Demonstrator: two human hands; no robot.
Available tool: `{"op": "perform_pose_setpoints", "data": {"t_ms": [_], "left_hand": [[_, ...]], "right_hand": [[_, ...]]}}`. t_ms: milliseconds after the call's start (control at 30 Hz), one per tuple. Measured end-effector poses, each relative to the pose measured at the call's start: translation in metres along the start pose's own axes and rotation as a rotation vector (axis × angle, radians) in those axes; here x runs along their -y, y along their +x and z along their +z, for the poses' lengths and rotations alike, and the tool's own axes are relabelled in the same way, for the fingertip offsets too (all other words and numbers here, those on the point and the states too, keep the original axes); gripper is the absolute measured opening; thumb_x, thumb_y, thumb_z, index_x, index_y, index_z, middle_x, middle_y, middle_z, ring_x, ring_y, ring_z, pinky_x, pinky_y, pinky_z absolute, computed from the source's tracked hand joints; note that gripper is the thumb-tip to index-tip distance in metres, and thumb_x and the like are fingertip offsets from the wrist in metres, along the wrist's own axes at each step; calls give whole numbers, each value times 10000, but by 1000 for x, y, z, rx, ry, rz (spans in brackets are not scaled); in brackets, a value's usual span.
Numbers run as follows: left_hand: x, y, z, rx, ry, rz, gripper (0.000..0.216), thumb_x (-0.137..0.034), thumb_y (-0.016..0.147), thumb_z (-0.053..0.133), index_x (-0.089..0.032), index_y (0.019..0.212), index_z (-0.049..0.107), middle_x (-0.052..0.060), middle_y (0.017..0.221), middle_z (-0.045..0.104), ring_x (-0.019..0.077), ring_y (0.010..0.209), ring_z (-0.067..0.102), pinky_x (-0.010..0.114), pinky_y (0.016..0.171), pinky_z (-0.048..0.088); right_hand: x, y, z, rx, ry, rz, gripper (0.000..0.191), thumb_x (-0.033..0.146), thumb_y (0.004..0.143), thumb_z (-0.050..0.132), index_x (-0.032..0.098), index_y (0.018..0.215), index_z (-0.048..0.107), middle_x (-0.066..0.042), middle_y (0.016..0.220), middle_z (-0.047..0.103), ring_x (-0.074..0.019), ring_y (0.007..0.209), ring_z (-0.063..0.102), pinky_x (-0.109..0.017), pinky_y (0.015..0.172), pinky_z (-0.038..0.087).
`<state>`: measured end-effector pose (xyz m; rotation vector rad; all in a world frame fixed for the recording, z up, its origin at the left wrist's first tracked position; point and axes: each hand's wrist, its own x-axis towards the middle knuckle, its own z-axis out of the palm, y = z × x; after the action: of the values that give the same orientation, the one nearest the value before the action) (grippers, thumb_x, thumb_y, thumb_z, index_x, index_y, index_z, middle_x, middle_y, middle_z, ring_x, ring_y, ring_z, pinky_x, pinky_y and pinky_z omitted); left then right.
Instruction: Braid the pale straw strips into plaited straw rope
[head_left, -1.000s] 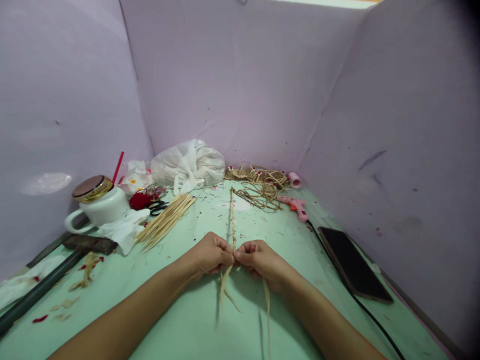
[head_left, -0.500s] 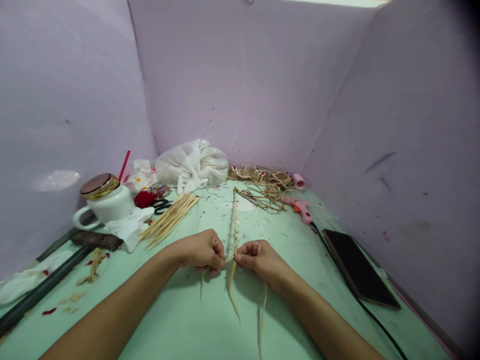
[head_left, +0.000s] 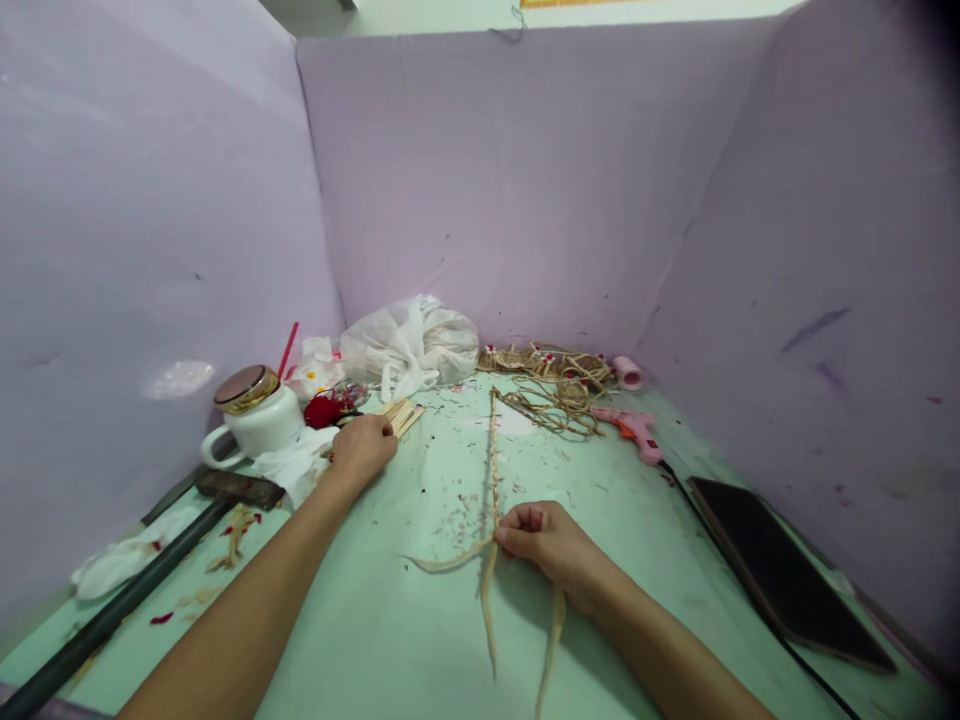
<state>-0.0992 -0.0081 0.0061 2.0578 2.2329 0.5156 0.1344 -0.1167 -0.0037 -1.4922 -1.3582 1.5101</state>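
My right hand [head_left: 553, 550] pinches the lower end of a thin braid [head_left: 495, 460] of pale straw-like strips, which runs straight away from me across the table. Loose ends spread from the pinch: one strip [head_left: 446, 565] lies to the left, another [head_left: 487, 610] points toward me, and a third [head_left: 551, 650] hangs below the hand. Over a bundle of dry pale strips [head_left: 405, 416] at the left is my left hand [head_left: 365, 448], its fingers curled down onto them. The hand covers most of the bundle, and what the fingertips grip is hidden.
To the left are a hammer [head_left: 240, 488], a white mug [head_left: 266, 425], red yarn [head_left: 322, 410] and crumpled tissue [head_left: 296, 465]. A plastic bag [head_left: 412, 345] and tangled braided cord [head_left: 555, 400] sit at the back. A pink glue gun [head_left: 637, 432] and dark tablet [head_left: 780, 565] lie right.
My left hand has let go of the strip by the braid and moved forward and left onto the bundle. My right hand keeps its pinch. The view has tilted up and shifted left.
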Motion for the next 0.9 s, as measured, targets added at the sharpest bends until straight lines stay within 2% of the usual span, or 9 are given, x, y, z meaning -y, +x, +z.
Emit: {"op": "perform_pose_setpoints", "data": {"t_ms": [100,267,400,500,633,700,767,833,900], "left_hand": [[-4,2,9,-8,163,6,250,-263,640,446,-206,743,666,89,813,653,253,802,580,300,618,412],[-4,6,13,2,253,46,312,-360,687,416,-177,740,662,122,805,644,280,802,583,330,622,426],[-6,4,14,5,305,66,274,-246,659,425,-160,772,660,125,792,641,257,782,591,308,628,423],[-12,-2,4,-41,288,23,275,-214,651,415,-158,754,663,120,787,640,244,758,592,285,596,412],[-24,-18,-23,-99,140,-41,268,-250,664,411,-175,719,662,88,753,640,223,714,581,266,552,384],[-27,-25,-36,57,-58,-23,229,-285,638,459,-177,693,653,55,668,627,188,646,567,238,519,365],[-28,-30,-41,370,-228,54,210,-318,615,494,-161,623,633,36,581,600,148,541,529,218,470,339],[-27,-32,-40,624,-247,115,236,-347,608,499,-146,540,604,32,520,576,125,461,486,216,438,319],[-28,-33,-35,633,-150,154,253,-355,604,500,-145,497,591,34,492,565,122,447,474,219,441,312]], "right_hand": [[0,0,0,6,-8,3,141,208,594,592,134,499,518,43,417,428,-43,401,270,-210,420,176],[-1,1,-1,18,-21,0,142,190,601,585,131,496,510,45,421,419,-36,399,255,-205,413,168],[-1,2,-1,15,-29,10,138,187,605,582,130,502,511,41,426,425,-37,399,264,-204,410,168],[-1,2,-2,17,-27,-4,144,194,602,592,128,500,516,40,422,431,-38,404,270,-200,409,173],[-3,2,-3,17,-24,-6,138,199,596,592,125,500,525,39,419,435,-38,406,286,-192,411,190],[-3,2,-2,15,-16,3,127,195,592,591,127,504,530,35,429,455,-40,408,306,-190,415,207],[-4,3,-2,12,-6,9,116,192,590,591,127,512,536,30,442,473,-42,411,320,-189,417,215],[-4,3,-2,8,0,17,113,197,589,595,127,520,541,27,447,482,-44,412,326,-189,414,215],[-4,3,-3,9,8,11,119,204,589,602,125,523,544,27,443,480,-45,414,327,-187,412,214]]}}
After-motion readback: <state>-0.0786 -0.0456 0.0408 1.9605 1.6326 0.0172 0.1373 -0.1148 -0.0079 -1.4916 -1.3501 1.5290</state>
